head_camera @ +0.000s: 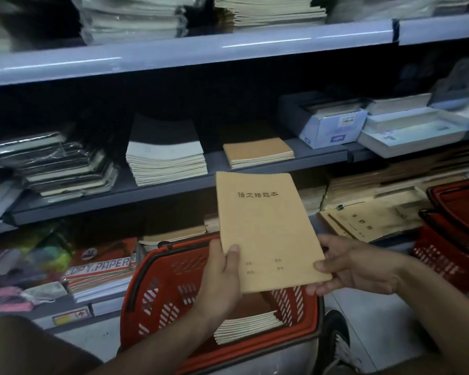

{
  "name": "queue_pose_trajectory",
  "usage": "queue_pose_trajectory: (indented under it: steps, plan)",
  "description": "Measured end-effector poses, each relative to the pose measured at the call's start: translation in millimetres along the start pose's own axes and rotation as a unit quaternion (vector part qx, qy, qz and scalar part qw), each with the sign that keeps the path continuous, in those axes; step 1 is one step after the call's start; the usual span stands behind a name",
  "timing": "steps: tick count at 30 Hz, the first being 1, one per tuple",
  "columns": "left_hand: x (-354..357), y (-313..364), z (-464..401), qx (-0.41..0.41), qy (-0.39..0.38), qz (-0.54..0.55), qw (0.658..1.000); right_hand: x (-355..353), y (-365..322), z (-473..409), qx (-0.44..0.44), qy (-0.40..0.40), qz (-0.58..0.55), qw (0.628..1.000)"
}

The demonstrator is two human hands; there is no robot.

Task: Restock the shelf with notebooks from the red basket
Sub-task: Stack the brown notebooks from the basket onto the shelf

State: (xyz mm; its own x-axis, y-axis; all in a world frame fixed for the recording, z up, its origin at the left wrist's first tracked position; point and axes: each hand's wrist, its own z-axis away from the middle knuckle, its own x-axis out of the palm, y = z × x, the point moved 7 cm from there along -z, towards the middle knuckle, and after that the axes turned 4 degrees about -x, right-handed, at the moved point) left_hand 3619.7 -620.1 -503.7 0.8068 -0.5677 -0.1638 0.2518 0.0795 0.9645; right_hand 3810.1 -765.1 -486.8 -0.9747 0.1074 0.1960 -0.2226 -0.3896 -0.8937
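Kraft-brown notebook (268, 228) sits in both our hands above the red basket (157, 288): our left hand (222, 277) grips its lower left edge, our right hand (355, 263) pinches the lower right corner. More notebooks (247, 326) lie inside the basket, below the shelf (146, 190).

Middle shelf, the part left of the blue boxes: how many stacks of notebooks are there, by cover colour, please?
Dark, plastic-wrapped stack: 1
White stack: 1
Tan stack: 1
Total: 3
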Motion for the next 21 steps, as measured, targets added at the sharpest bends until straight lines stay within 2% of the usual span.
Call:
queue_pose_trajectory:
  steps: [3, 6, 10, 14, 21]
  plan:
    - [7.6, 20.2, -5.7, 0.032, -0.005, 0.012, 0.999, -10.1, -15.0, 4.2, -0.036, 0.022, -0.018, 0.999]
    - [13.3, 44.6, -14.6, 0.044, -0.005, 0.024, 0.999, -27.5, -30.9, 0.4, -0.088, 0.113, -0.029, 0.989]
    - [19.0, 70.7, -35.2, 0.049, 0.01, 0.047, 0.998, -46.4, -53.1, -10.8, -0.156, 0.242, 0.034, 0.957]
    - [22.3, 90.5, -57.1, 0.058, 0.025, 0.037, 0.997, -56.9, -73.4, -22.7, -0.201, 0.335, 0.081, 0.917]
    - [14.9, 112.2, -106.3, 0.035, -0.004, 0.013, 0.999, -69.8, -112.1, -53.0, -0.252, 0.398, 0.098, 0.877]
